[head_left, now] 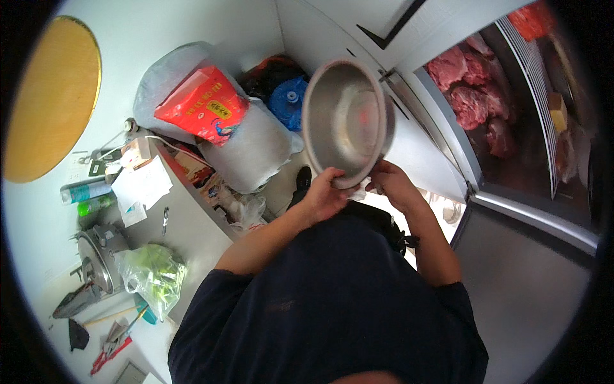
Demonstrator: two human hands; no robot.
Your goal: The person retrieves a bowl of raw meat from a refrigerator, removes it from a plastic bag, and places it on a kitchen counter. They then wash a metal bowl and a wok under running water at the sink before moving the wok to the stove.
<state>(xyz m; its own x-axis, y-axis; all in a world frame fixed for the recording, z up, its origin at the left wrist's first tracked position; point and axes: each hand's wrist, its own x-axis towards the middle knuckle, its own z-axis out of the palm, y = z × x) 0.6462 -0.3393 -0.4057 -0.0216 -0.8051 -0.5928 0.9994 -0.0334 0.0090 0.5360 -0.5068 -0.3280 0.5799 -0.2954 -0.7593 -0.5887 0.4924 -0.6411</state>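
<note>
A round stainless-steel bowl (331,129) is held up before my body, tilted so that its inside shows. Nothing solid is visible in it; the bottom has a reddish patch, possibly a reflection. My left hand (322,199) grips the near rim, its thumb over the edge. At the bowl's lower right, my right hand (394,186) is against or just behind the outer wall, fingers curled and partly hidden. Beside those fingers shows a crumpled whitish thing (359,192), too unclear to name. To my right, an opened refrigerator holds several pieces of raw red meat (472,98).
A wire shelf (530,96) divides the refrigerator; its door (520,288) hangs open at my right. A red printed bag (206,105) lies on white sacks (249,153) near a blue water-bottle top (288,101). The left counter (196,240) bears papers, a pen and bagged greens (156,276).
</note>
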